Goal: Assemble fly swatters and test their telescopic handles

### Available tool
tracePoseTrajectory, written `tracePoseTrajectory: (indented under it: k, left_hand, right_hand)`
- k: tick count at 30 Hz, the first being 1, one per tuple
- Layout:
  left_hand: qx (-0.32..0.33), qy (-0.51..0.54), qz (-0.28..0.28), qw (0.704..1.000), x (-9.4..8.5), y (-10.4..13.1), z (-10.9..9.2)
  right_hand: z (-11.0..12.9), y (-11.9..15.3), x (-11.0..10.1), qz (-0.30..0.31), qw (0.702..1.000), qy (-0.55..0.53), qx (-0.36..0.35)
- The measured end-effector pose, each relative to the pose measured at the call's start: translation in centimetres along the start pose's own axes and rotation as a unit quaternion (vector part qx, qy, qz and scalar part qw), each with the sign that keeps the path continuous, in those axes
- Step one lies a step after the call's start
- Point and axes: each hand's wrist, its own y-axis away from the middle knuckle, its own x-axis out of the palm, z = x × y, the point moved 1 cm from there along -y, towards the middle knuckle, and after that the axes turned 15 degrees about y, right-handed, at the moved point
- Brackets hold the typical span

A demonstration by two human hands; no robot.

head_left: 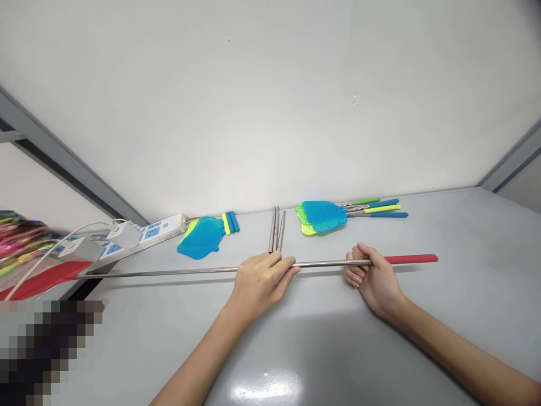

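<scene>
A red fly swatter (325,263) with a long extended metal rod lies across both of my hands, its red grip pointing right and its red head at the far left. My left hand (262,282) is closed around the middle of the rod, thumb and fingers pinching it. Near the grip, my right hand (376,282) curls its fingers round the rod. Just beyond my left hand lie several loose metal rods (274,228). Further left are loose blue and yellow swatter heads (202,238) beside short blue and yellow grips (230,223).
Assembled swatters (324,216) with blue, yellow and green parts lie stacked near the wall. At the left, a white power strip (163,226) holds plugged-in chargers (125,234) and a cable. Colourful packaging (21,242) sits at the far left edge. The grey tabletop (473,293) meets a white wall.
</scene>
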Motion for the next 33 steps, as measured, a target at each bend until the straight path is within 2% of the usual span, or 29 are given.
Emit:
tracePoseTrajectory:
  k: [4,12,20,33]
  left_hand:
    - [0.010,-0.018,-0.006,1.000,0.3,0.0,0.0]
    - [0.054,-0.058,-0.014,0.997,-0.1,-0.3,-0.1]
    - [0.061,-0.064,-0.006,0.996,-0.8,-0.3,0.2]
    - [0.084,-0.066,-0.019,0.994,-1.2,0.0,0.8]
  right_hand:
    - [0.0,0.0,-0.2,-0.009,1.000,0.009,-0.006]
    - [1.0,-0.6,-1.3,-0.054,0.996,0.010,-0.076]
    - [1.2,-0.8,-1.9,-0.051,0.992,0.014,-0.111]
    - [1.4,-0.9,-2.3,-0.060,0.990,0.031,-0.122]
